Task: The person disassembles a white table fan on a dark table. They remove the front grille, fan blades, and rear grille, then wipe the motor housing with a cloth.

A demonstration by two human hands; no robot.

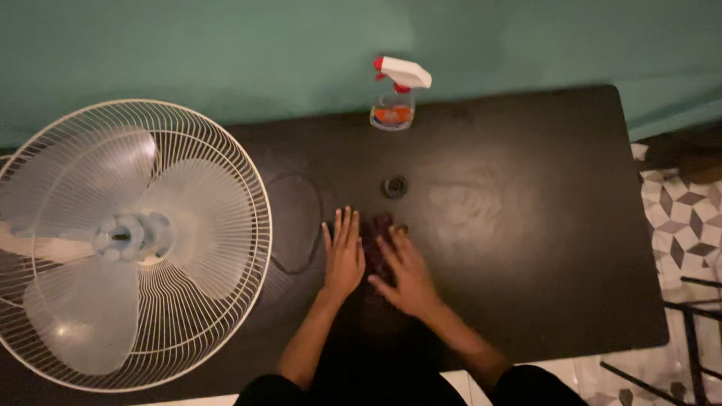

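My left hand [344,254] lies flat on the dark table [526,225], fingers spread, beside a dark reddish cloth [376,229]. Just to its right, my right hand [402,272] rests on that cloth with its fingers over it. A small round dark cap [395,186] sits just beyond the hands. A clear spray bottle [397,96] with a white and red trigger head stands at the table's far edge.
A large white fan [124,240] with translucent blades lies face up on the table's left side. A thin dark ring [295,223] lies next to it. A teal wall [226,45] is behind; patterned floor tiles [684,225] and dark metal legs [696,323] are at right.
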